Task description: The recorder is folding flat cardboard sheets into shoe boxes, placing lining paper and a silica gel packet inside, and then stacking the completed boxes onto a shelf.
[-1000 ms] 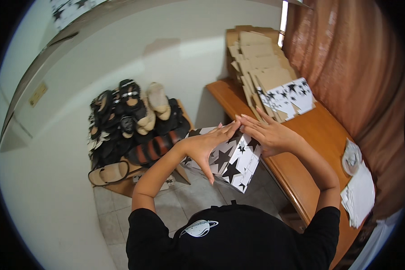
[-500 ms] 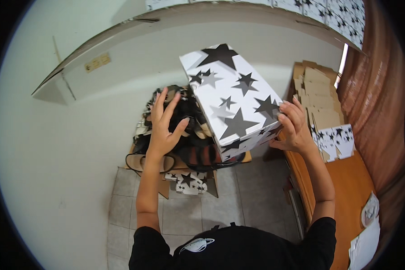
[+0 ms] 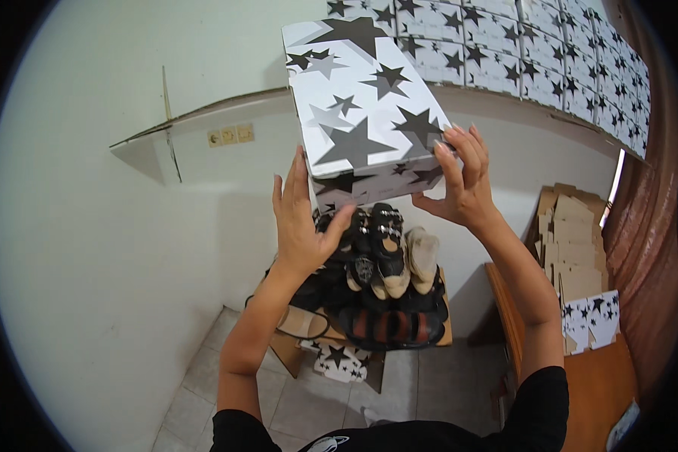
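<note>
A white shoe box [image 3: 369,113] printed with black and grey stars is held up in front of me, tilted, its top and near end showing. My right hand [image 3: 467,181] grips its near right corner, thumb below and fingers on top. Against the near left edge lies my left hand [image 3: 303,230], fingers along the side and thumb by the near end. Below the box, a pile of shoes sits on a small wooden table: black buckled shoes [image 3: 388,248], a pale shoe [image 3: 423,252] and dark sandals [image 3: 392,328].
A wall shelf [image 3: 226,102] runs across the back, with rows of star-printed boxes [image 3: 497,45] stacked on its right part. Flattened cardboard [image 3: 572,233] leans above an orange-brown table [image 3: 595,392] at right, beside a brown curtain [image 3: 640,248]. Folded star-printed card [image 3: 339,361] lies under the shoe table.
The shoe box has gone up toward the shelf. My left hand, formerly apart from it over the shoes, has come against its left side. The view has tilted upward.
</note>
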The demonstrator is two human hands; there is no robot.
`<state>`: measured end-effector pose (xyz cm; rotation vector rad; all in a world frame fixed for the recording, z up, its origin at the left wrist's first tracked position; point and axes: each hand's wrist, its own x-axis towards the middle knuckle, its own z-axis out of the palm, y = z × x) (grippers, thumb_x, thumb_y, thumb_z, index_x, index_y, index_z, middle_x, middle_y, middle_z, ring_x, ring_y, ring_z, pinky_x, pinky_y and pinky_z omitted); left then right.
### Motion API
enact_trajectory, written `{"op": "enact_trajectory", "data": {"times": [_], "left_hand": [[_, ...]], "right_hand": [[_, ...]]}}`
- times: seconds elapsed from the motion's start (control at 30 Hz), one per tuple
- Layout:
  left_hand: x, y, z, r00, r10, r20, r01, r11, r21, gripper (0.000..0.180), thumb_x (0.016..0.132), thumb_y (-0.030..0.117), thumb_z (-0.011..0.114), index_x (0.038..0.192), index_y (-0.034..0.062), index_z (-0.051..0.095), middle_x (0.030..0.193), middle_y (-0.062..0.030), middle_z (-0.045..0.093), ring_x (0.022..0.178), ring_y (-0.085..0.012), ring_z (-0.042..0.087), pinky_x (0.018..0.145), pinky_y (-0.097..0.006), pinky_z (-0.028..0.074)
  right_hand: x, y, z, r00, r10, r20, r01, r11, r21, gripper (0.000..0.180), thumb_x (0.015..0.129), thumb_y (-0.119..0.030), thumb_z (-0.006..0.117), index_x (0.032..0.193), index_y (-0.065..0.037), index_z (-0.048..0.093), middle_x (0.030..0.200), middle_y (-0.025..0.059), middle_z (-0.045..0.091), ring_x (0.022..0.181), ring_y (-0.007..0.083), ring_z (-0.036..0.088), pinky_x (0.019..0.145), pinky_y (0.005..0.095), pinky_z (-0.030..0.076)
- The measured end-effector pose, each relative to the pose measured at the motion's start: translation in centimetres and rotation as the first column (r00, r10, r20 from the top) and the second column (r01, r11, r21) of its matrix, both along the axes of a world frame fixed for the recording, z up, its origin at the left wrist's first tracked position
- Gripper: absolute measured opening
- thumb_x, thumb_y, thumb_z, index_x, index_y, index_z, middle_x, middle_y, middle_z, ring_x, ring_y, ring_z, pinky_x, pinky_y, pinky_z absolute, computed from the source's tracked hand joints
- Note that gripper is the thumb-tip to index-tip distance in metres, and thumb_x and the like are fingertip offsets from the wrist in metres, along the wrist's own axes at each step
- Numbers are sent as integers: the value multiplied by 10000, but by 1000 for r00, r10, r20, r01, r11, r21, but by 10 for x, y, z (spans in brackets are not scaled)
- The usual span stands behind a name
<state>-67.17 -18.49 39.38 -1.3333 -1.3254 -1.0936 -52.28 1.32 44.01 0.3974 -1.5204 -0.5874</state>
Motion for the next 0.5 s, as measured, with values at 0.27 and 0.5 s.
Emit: {"op": "enact_trajectory", "data": {"times": [0.27,0.5], "left_hand": [[-76,53,110,979,76,-190,-25,966,256,802,770,262,657,1352,-41,196,1288,-190,413,1047,-291,484,916,-442,301],[-115,99,221,939,131,-317,12,911,412,775,776,219,644,1372,0,198,1155,-159,516,1024,-290,508,866,-388,330]], "right_hand": [[-56,31,120,984,-29,-176,58,986,157,908,479,-148,723,1312,-166,360,1289,67,360,1200,230,362,1035,416,252],[-94,61,223,942,-41,-334,123,965,230,912,471,-110,703,1312,-168,356,1277,58,356,1175,235,373,1014,384,274]]}}
